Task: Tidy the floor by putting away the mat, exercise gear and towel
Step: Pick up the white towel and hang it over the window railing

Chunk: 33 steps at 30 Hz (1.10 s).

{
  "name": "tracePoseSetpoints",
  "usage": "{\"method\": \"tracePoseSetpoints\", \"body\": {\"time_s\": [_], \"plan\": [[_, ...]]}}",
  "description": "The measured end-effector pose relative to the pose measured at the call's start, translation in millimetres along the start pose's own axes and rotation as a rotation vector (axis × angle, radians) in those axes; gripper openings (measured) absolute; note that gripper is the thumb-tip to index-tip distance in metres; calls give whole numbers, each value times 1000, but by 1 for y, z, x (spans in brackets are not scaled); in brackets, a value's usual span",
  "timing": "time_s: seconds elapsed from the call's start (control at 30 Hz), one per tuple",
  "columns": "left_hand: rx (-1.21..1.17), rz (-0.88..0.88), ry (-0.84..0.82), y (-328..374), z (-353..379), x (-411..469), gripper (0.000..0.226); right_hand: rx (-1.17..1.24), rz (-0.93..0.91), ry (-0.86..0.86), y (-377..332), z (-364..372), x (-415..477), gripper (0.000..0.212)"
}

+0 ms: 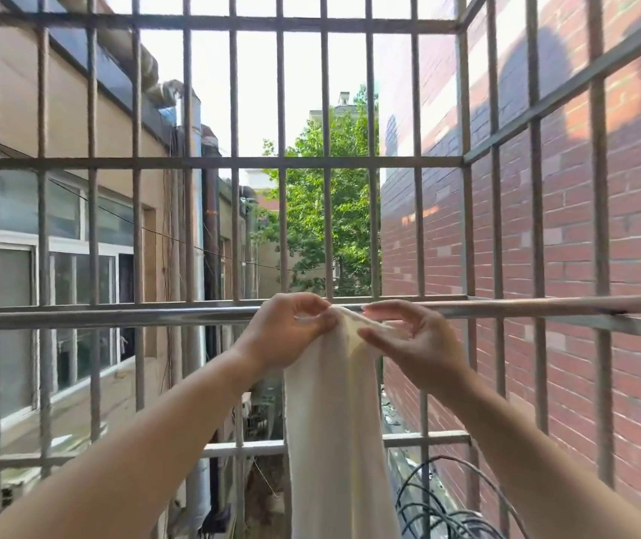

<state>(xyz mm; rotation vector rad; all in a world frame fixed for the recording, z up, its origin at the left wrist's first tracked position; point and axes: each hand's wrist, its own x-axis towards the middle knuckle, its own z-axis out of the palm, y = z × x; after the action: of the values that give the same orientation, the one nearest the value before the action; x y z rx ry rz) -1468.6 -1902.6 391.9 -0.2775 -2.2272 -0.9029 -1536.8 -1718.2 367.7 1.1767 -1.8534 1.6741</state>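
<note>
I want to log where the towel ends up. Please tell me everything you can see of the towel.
The towel is a thin, plain, cream-white cloth. It hangs straight down as a narrow, gathered strip and leaves the picture at the bottom. Its top is bunched at the metal rail, where the left hand and the right hand pinch it. Whether it lies over the rail cannot be told.

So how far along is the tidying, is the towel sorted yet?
Nearly, for the towel: the cream towel hangs down at the steel rail of the window cage. In hand: the left hand and right hand both pinch its bunched top at the rail, so it isn't spread or released yet. Left: the mat and exercise gear aren't in view, so I can't tell.
</note>
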Motion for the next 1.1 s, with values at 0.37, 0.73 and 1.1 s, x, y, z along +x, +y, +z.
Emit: {"method": "tracePoseSetpoints", "body": {"time_s": [0.37,0.73,1.1], "plan": [[-62,40,27,12,-20,-16,22,152,66,-88,-26,42,-37,37],[-154,-40,-104,-5,-45,-24,69,-38,61,46,-48,41,22,16],[126,100,208,2,-44,39,38,-309,-65,190,-55,24,106,29]]}}
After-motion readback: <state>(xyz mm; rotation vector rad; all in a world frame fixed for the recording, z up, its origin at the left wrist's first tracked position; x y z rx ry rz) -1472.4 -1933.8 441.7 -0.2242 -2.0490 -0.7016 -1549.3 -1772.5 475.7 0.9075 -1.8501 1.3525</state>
